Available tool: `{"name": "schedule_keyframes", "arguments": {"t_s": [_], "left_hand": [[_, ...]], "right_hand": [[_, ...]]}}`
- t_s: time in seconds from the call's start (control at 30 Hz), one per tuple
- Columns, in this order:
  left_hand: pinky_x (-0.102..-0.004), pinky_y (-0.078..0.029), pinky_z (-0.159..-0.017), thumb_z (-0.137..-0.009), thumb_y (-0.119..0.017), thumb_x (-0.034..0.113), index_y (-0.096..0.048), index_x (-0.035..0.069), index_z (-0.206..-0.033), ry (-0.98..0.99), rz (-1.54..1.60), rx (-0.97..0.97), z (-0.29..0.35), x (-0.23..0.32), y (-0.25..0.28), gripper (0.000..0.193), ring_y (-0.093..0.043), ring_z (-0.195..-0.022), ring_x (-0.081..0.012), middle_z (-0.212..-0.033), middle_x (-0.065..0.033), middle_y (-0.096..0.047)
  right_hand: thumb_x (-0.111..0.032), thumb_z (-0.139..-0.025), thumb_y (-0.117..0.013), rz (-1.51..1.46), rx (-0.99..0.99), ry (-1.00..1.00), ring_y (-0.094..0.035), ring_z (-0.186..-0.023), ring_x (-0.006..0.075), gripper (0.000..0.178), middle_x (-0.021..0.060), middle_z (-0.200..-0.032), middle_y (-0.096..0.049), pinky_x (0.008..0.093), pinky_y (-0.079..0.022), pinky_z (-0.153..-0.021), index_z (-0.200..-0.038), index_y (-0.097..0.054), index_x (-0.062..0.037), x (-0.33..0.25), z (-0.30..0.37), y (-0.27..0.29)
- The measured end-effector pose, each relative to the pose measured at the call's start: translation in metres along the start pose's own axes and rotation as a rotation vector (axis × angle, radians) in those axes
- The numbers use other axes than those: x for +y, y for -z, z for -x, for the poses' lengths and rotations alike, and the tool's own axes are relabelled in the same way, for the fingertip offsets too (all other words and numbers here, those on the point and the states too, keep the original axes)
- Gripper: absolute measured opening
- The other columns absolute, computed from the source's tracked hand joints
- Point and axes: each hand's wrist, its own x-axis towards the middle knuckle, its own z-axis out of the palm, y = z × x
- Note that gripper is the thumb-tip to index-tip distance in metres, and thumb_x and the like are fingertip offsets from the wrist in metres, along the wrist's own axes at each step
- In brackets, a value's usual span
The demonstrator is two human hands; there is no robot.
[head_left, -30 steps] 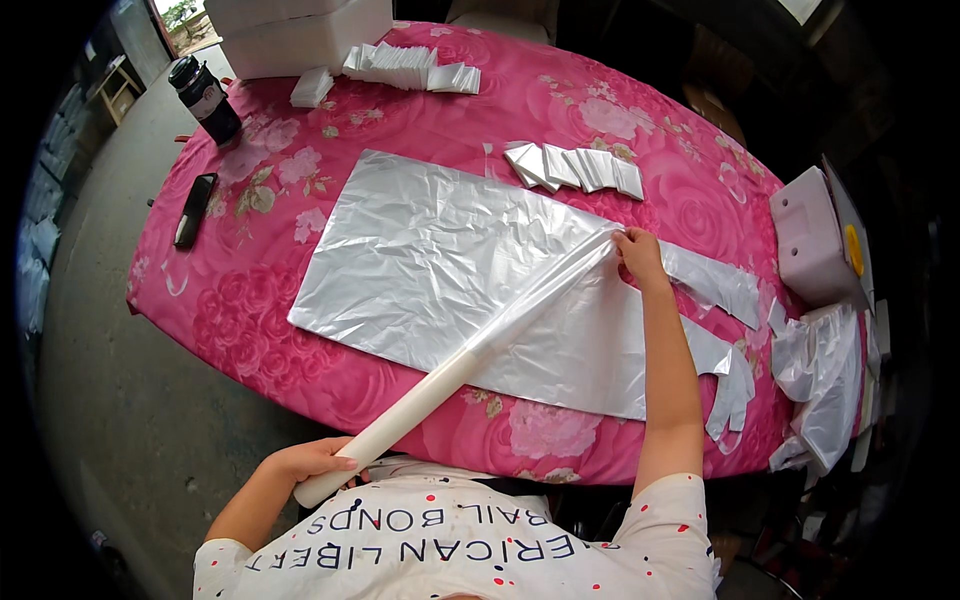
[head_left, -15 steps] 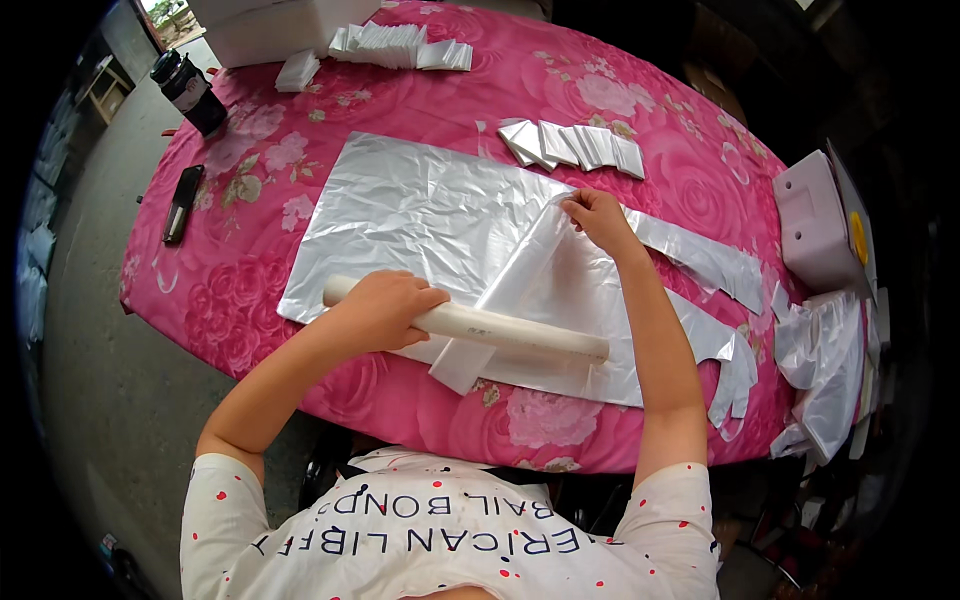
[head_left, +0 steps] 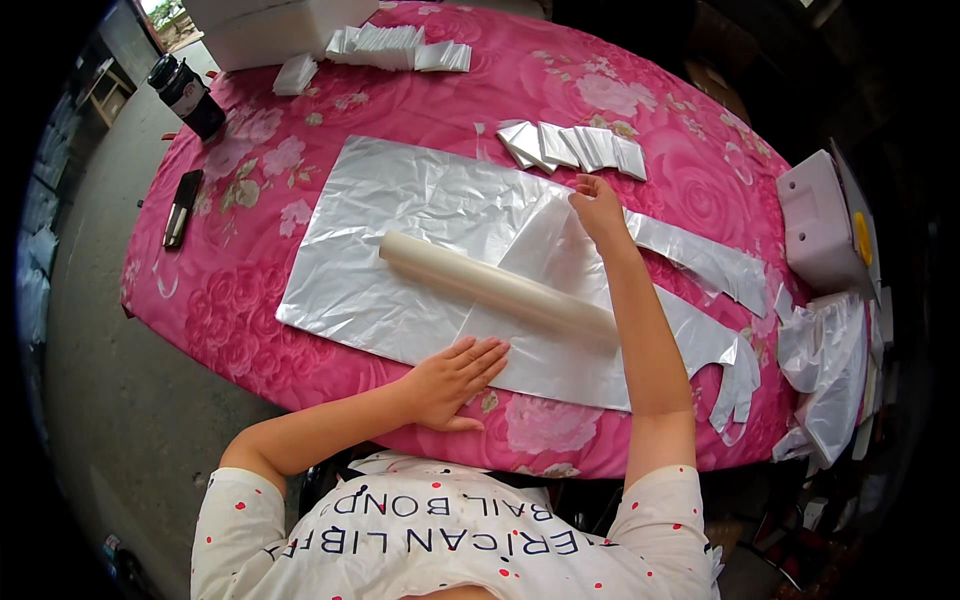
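A stack of thin silvery-white plastic bags [head_left: 350, 260] lies spread across the table, with cut handle strips at its right end. A pale, smooth tube [head_left: 480, 280] rests slantwise on top of it, held by neither hand. My left hand [head_left: 452, 385] lies flat at the stack's near edge, fingers stretched out over the film and the thumb on the tablecloth. At the far edge, my right hand [head_left: 598, 208] has its fingers curled together at the top bag's film, where a crease runs up to it. Its fingertips are partly hidden.
Small folded white packets [head_left: 580, 147] lie beyond the stack, and more packets [head_left: 390, 47] sit near a white box [head_left: 270, 30]. A dark bottle [head_left: 188, 97] and a phone [head_left: 182, 208] are on the left. A pale bin [head_left: 820, 220] and loose plastic [head_left: 825, 360] are at right.
My left hand has let go of the tube and moved down to the near edge. The tube has shifted right and away from me. The folded film strip now lies flatter.
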Motion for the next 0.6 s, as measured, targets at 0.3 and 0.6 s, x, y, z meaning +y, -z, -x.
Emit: {"name": "schedule_keyframes", "arguments": {"t_s": [0.3,0.6], "left_hand": [[-0.0421,-0.014,-0.110,-0.082,-0.040,0.059,-0.027,-0.006,-0.136,0.138,-0.003,0.034,-0.004,0.027,-0.015,0.086,-0.019,-0.136,-0.0312,-0.144,-0.0212,-0.022],[-0.0433,-0.014,-0.109,-0.083,-0.039,0.060,-0.028,-0.006,-0.135,0.112,-0.033,0.063,-0.005,0.030,-0.017,0.085,-0.019,-0.135,-0.0329,-0.144,-0.0227,-0.022]], "right_hand": [[-0.007,-0.078,-0.058,0.726,-0.107,0.649,-0.052,-0.103,0.0298,0.046,0.0129,-0.111,-0.056,0.0384,-0.041,-0.089,-0.124,-0.051,-0.0083,-0.005,0.172,-0.040],[-0.014,-0.078,-0.062,0.884,0.139,0.529,-0.054,-0.091,0.0299,0.045,0.0116,-0.102,-0.058,0.0396,-0.044,-0.080,-0.122,-0.053,-0.0084,0.033,0.139,0.033]]}}
